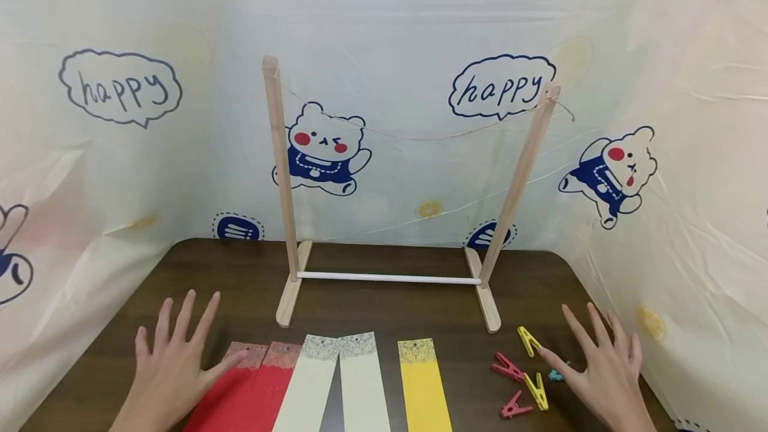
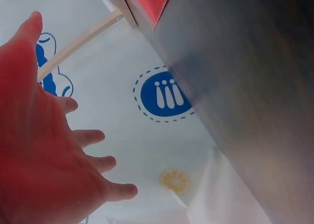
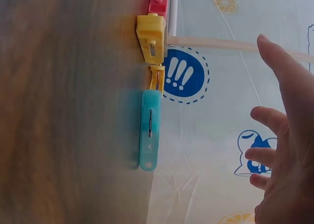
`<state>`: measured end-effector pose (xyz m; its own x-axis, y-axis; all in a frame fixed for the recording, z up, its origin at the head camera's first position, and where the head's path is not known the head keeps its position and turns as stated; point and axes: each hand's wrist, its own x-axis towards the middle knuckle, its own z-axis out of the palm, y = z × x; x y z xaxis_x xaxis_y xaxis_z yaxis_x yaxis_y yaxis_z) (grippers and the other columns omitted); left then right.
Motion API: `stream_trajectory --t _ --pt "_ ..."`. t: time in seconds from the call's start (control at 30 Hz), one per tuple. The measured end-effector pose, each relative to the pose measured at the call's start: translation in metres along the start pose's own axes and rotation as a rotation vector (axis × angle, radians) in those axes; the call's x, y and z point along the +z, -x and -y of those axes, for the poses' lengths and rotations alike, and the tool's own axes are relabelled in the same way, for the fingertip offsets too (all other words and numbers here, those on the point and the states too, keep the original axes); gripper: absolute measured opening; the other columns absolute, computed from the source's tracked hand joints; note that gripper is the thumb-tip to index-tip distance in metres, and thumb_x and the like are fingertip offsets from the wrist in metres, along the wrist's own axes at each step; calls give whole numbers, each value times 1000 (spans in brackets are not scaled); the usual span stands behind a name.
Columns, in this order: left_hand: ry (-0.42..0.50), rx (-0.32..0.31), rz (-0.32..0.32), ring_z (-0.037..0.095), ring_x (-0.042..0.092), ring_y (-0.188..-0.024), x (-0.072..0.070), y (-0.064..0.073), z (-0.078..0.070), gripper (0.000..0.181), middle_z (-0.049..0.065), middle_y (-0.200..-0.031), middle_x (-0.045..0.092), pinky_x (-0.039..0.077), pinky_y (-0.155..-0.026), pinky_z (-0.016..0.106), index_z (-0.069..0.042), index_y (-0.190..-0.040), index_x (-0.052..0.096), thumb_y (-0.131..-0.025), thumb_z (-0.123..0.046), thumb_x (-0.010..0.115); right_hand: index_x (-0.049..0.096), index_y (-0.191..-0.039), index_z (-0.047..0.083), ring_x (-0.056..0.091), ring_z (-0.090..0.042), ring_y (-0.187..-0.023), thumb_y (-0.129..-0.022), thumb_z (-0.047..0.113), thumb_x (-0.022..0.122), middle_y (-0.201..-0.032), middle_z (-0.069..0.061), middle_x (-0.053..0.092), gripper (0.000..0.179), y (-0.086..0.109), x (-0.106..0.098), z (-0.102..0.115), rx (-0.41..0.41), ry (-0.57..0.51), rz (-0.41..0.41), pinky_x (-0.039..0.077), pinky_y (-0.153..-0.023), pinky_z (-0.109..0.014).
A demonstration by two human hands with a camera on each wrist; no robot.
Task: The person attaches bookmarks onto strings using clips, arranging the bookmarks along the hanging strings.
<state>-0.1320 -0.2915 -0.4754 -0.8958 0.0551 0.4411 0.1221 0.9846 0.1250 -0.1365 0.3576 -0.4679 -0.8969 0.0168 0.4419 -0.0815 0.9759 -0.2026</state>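
Observation:
With fingers spread, my left hand (image 1: 171, 369) hovers beside two red paper strips (image 1: 240, 395), its thumb overlapping one of them in the head view. My right hand (image 1: 606, 369) is also spread, holding nothing, by a group of clothespins. Two are yellow, one a yellow clothespin (image 1: 536, 391); two are red, one a red clothespin (image 1: 508, 367). A blue clothespin (image 3: 150, 130) shows fully in the right wrist view, partly hidden by the thumb in the head view. Two cream strips (image 1: 363, 385) and a yellow strip (image 1: 425, 385), all with lace-patterned tops, lie between the hands.
Behind the strips stands a wooden frame (image 1: 281, 172) with two posts, flat feet and a white crossbar (image 1: 390, 278). A thin string (image 1: 414, 139) sags between the post tops. The dark table (image 1: 384, 305) meets a printed curtain (image 1: 384, 32) at the back and sides.

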Motion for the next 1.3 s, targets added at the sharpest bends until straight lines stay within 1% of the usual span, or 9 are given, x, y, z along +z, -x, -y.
stream_trajectory --t 0.17,0.33,0.43,0.53,0.67,0.87,0.93,1.13,1.3 --pt "-14 8 11 50 3 -146 4 2 -2 112 25 -158 19 9 -98 83 -25 -160 14 -74 -69 71 28 -158 27 17 -54 -139 -82 61 71 -154 -31 29 93 4 -1 0 23 -33 59 -2 -105 -79" --pt "-49 -29 65 54 16 -136 5 10 -3 110 29 -149 29 14 -94 83 -22 -159 17 -75 -67 72 31 -157 18 29 -56 -133 -89 56 67 -147 -36 36 86 3 -2 5 65 -120 157 14 -99 -80" --pt "-65 -51 166 56 24 -130 2 11 -9 97 32 -143 36 17 -93 84 -17 -155 29 -81 -64 69 37 -153 8 38 -57 -128 -91 56 64 -143 -37 42 83 0 -5 6 81 -156 244 29 -95 -76" --pt "-70 -34 271 56 36 -123 0 10 -21 82 32 -136 45 26 -91 82 -11 -145 45 -84 -61 68 43 -147 -1 48 -56 -122 -93 58 60 -139 -35 48 82 -1 -6 5 103 -174 356 42 -91 -70" --pt "-52 16 392 53 48 -117 -3 7 -42 71 29 -130 54 37 -88 78 -9 -133 60 -84 -61 68 45 -144 -5 57 -51 -116 -94 58 58 -135 -33 54 81 1 -4 3 140 -189 465 49 -89 -62" --pt "74 71 590 49 52 -118 -11 0 -73 70 20 -131 57 42 -93 72 -13 -128 63 -79 -62 72 52 -138 -2 66 -37 -104 -92 55 63 -118 -22 67 74 5 -3 0 190 -223 513 53 -83 -56" --pt "113 126 585 46 54 -116 -14 -1 -81 67 17 -127 60 42 -94 71 -12 -127 63 -80 -58 73 53 -137 -2 67 -35 -102 -92 55 64 -113 -18 69 73 6 -3 0 200 -237 530 53 -83 -56" --pt "171 302 459 37 61 -108 -19 -8 -101 56 12 -118 63 50 -90 62 -7 -122 66 -83 -45 77 55 -136 -2 65 -36 -104 -90 55 66 -122 -20 66 73 4 -8 -1 184 -247 525 53 -85 -56" --pt "208 352 475 42 61 -110 -18 -16 -120 52 21 -121 63 52 -85 62 -4 -122 66 -86 -41 75 58 -132 -2 66 -37 -102 -87 38 76 -121 -22 66 63 6 -8 -7 114 -236 447 54 -82 -54"
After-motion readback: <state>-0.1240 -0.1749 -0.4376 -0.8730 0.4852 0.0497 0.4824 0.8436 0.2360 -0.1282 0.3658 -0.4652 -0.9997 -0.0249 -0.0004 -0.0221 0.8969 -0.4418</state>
